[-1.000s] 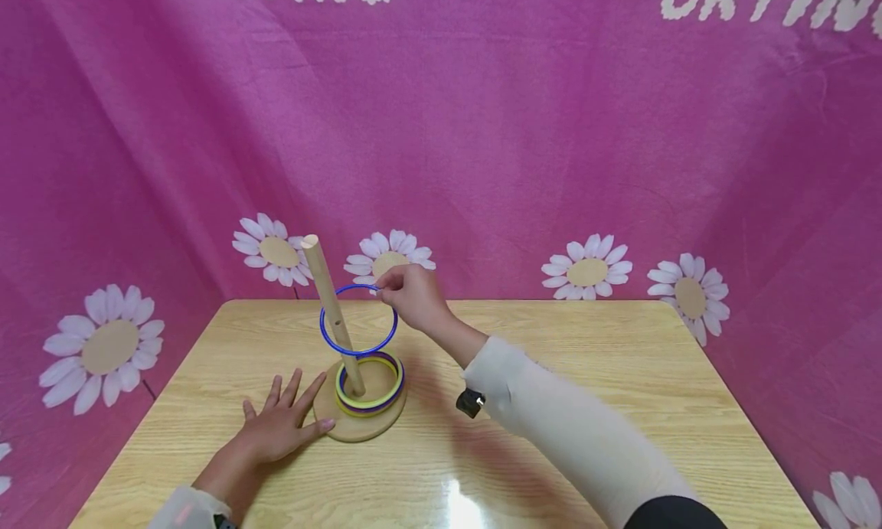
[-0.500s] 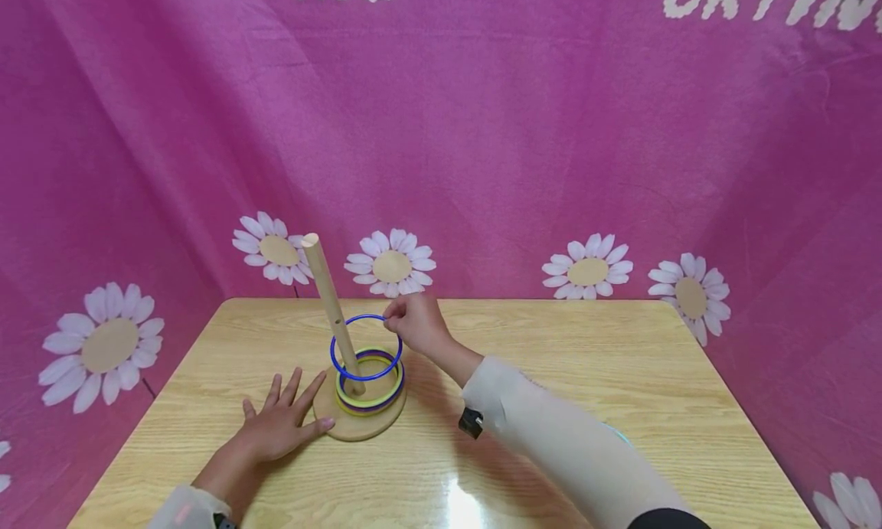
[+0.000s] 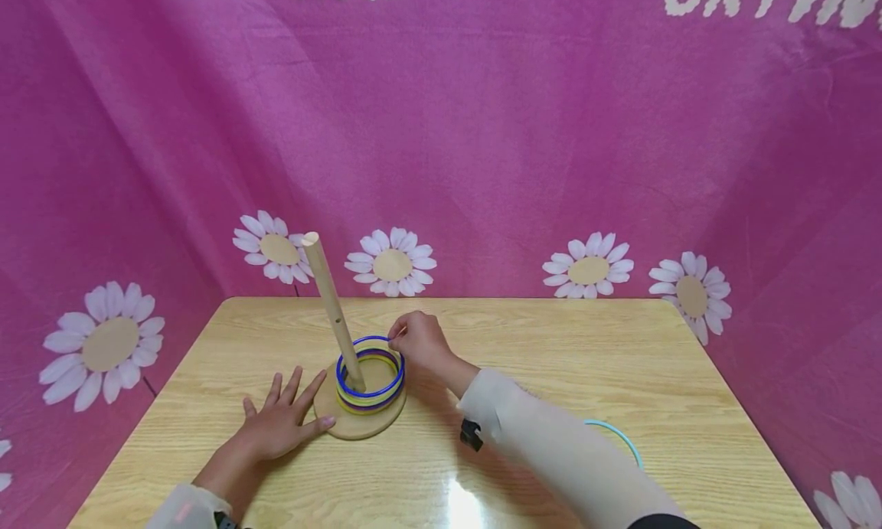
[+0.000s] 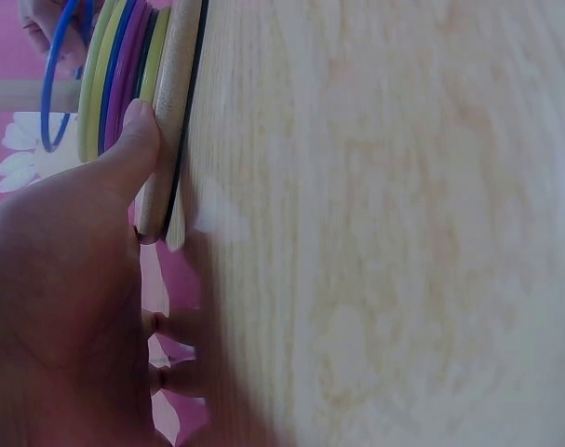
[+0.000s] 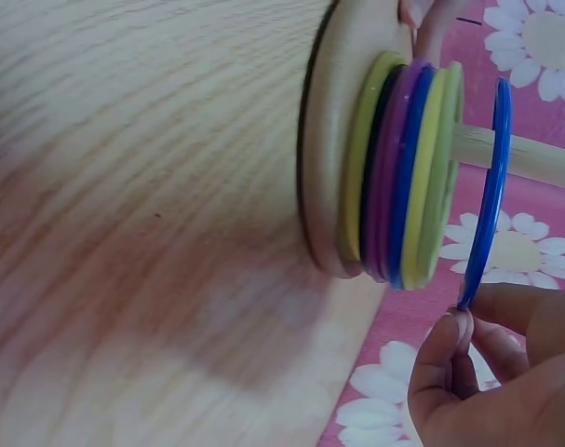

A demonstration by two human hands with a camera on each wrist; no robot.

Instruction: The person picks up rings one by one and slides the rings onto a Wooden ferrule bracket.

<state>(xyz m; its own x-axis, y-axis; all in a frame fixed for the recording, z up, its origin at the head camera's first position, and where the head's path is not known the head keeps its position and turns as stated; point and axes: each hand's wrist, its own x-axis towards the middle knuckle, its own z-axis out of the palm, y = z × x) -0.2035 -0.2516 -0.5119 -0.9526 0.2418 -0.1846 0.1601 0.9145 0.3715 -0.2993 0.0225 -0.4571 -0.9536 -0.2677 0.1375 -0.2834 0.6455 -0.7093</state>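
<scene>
My right hand (image 3: 422, 345) pinches a thin blue ring (image 5: 491, 196) at its far right edge, between thumb and fingertips. The ring encircles the wooden post (image 3: 325, 288), and in the right wrist view a gap shows between it and the rings below. Those stacked rings (image 5: 414, 177), yellow, dark, purple, blue and light green, lie around the post on the round wooden base (image 3: 358, 429). My left hand (image 3: 276, 429) lies with spread fingers at the left of the base, its thumb (image 4: 133, 149) resting on the base's edge.
A light blue ring (image 3: 623, 435) lies on the wooden table (image 3: 524, 330) at the right, partly hidden by my right sleeve (image 3: 551, 437). A pink cloth (image 3: 482, 146) with daisies hangs behind the table and at both sides.
My right hand has lowered the blue ring along the post, close over the stacked rings. The light blue ring has come into view beside my sleeve. My left hand stays put.
</scene>
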